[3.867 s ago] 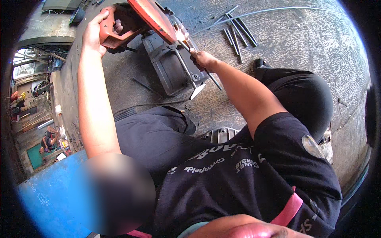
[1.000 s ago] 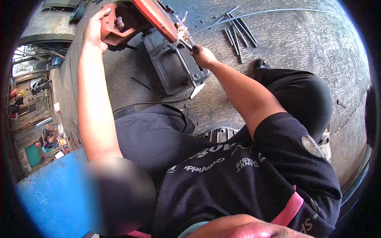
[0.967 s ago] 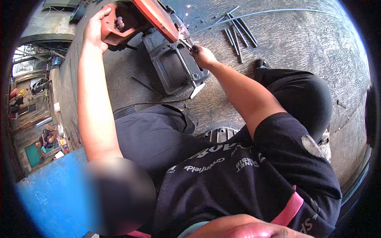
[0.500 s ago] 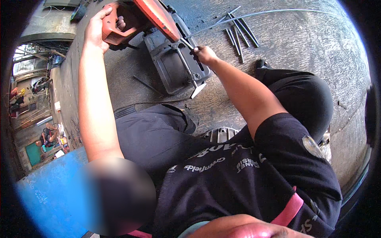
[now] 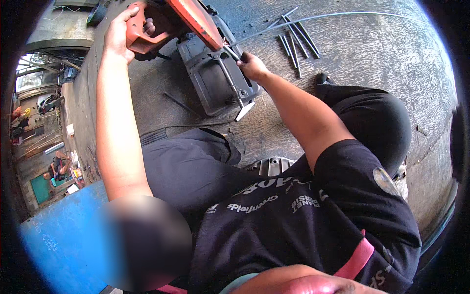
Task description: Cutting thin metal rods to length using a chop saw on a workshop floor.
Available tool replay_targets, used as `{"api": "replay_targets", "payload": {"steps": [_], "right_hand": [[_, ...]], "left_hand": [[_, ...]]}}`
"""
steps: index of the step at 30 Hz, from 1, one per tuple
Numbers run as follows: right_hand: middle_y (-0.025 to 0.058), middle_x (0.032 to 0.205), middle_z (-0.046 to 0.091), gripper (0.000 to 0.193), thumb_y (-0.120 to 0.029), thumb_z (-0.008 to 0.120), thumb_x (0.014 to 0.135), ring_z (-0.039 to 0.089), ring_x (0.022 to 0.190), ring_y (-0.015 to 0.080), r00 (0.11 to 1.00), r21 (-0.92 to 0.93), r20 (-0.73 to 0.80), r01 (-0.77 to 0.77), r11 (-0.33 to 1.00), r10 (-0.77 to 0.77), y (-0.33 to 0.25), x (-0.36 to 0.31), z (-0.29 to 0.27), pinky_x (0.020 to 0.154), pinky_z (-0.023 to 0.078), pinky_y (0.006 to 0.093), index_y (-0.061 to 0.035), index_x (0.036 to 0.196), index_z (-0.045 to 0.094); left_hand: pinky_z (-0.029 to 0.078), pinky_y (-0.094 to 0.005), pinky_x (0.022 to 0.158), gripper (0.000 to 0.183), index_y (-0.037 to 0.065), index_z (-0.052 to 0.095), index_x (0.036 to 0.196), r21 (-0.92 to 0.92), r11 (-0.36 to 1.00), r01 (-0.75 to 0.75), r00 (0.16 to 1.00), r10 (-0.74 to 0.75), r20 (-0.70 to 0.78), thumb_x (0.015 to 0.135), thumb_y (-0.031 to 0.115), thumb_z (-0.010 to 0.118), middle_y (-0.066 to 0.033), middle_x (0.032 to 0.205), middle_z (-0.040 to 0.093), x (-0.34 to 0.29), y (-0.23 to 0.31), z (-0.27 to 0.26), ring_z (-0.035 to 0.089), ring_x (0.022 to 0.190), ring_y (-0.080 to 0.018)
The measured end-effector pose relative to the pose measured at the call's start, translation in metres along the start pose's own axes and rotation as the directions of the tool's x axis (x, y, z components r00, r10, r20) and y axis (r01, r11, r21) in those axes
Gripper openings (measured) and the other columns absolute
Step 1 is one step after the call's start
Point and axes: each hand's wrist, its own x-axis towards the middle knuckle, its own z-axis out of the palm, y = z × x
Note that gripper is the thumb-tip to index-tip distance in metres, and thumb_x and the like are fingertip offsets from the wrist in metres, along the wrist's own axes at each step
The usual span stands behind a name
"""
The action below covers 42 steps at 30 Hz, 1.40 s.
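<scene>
The scuffed grey floor (image 5: 352, 54) carries the saw base (image 5: 211, 93); from it, loose rods (image 5: 294, 54), some crossed, lie at two o'clock, a dark bar (image 5: 181, 104) at eight, a cable (image 5: 196, 126) at six.

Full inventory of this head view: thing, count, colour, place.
Cut-off saw: 1, orange, top centre
Saw base: 1, grey, beneath saw
Clamp: 1, grey, on base
Held rod: 1, grey, at saw's tip
Long strip: 1, pale, upper right
Loose rods: about six, grey, upper right
Short bar: 1, dark, left of base
Ribbed part: 1, grey, centre
Panel: 1, blue, lower left
Distant person: 1, dark clothes, far left
Clutter: uncountable, mixed, far left
Trousers: 1, black, centre
Shirt: 1, black, bottom
Left hand: 1, bare, on saw
Right hand: 1, bare, on rod
</scene>
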Motion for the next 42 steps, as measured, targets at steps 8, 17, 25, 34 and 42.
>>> {"api": "replay_targets", "payload": {"steps": [8,17,25,34,42], "right_hand": [[0.0206,0.095,0.061,0.032,-0.020,0.069,0.076,0.058,0.095,0.0383,0.999,-0.121,-0.048,0.005,0.993,-0.011,0.010,0.004,0.000,0.080,0.045,0.0430,-0.0040,0.098,0.054],[0.0193,0.087,0.062,0.027,-0.021,0.063,0.081,0.059,0.085,0.0361,0.990,-0.060,-0.087,0.106,0.993,-0.111,0.025,0.012,-0.002,0.074,0.046,0.0416,-0.0033,0.098,0.052],[0.0026,0.063,0.045,0.019,-0.023,0.048,0.092,0.039,0.049,0.0127,0.931,0.550,0.342,-0.307,0.777,0.126,0.006,-0.003,-0.008,0.044,0.033,0.0280,-0.0076,0.081,0.052],[0.0036,0.063,0.048,0.026,-0.030,0.047,0.093,0.043,0.051,0.0162,0.793,0.665,0.604,-0.559,0.495,0.083,0.020,0.001,-0.004,0.046,0.035,0.0301,-0.0072,0.083,0.056],[0.0138,0.094,0.066,0.035,-0.038,0.048,0.088,0.064,0.086,0.0268,0.998,-0.381,0.036,-0.031,0.924,0.049,0.009,0.035,-0.031,0.072,0.050,0.0361,-0.0088,0.097,0.066]], "left_hand": [[0.053,-0.0308,0.072,0.038,-0.001,0.047,0.116,-0.001,0.999,-0.039,0.999,0.039,0.014,0.087,0.022,0.054,-0.0115,0.093,0.057,0.006,-0.008,0.004,0.059,0.081,-0.0190],[0.053,-0.0322,0.069,0.032,0.003,0.048,0.112,-0.037,0.999,-0.019,1.000,0.020,0.020,0.086,0.020,0.054,-0.0084,0.095,0.055,0.011,-0.011,0.007,0.057,0.080,-0.0174],[0.053,-0.0306,0.070,0.035,0.000,0.048,0.114,-0.025,0.998,-0.054,0.998,0.053,-0.047,0.088,0.023,0.053,-0.0090,0.091,0.056,0.001,-0.010,0.009,0.058,0.075,-0.0179],[0.053,-0.0328,0.070,0.031,0.004,0.049,0.112,-0.045,0.998,-0.034,0.999,0.035,0.013,0.086,0.020,0.055,-0.0080,0.094,0.055,0.009,-0.012,0.001,0.058,0.079,-0.0182],[0.053,-0.0303,0.072,0.037,-0.001,0.047,0.116,-0.005,1.000,-0.022,0.999,0.021,-0.030,0.088,0.022,0.053,-0.0093,0.094,0.057,0.004,-0.007,0.003,0.059,0.080,-0.0178]]}}
